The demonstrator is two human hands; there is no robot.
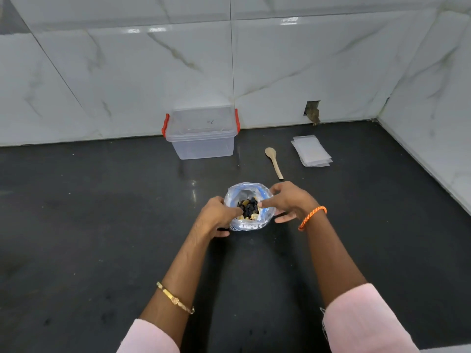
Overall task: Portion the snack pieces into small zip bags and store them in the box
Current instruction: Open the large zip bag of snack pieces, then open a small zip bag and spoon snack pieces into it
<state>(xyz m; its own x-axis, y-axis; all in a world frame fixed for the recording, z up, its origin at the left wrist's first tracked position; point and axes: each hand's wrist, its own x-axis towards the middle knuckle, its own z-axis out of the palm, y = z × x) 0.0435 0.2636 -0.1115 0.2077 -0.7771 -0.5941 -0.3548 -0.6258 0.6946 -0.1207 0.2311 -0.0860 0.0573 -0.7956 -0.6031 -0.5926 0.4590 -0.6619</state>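
A clear plastic snack bag (pixel 248 191) with blue print stands on the black counter, its mouth spread wide. Dark and pale snack pieces (pixel 248 208) show inside it. My left hand (pixel 219 215) pinches the bag's left rim, and my right hand (pixel 288 200) pinches the right rim. A clear box (pixel 201 143) with red latches sits by the back wall, its lid on. A flat stack of small zip bags (pixel 311 150) lies to the right, and a wooden spoon (pixel 274 161) lies between box and zip bags.
The black counter (pixel 102 225) meets white marble-look tiled walls at the back and right. A small hole (pixel 313 109) is cut in the back wall tile near the counter.
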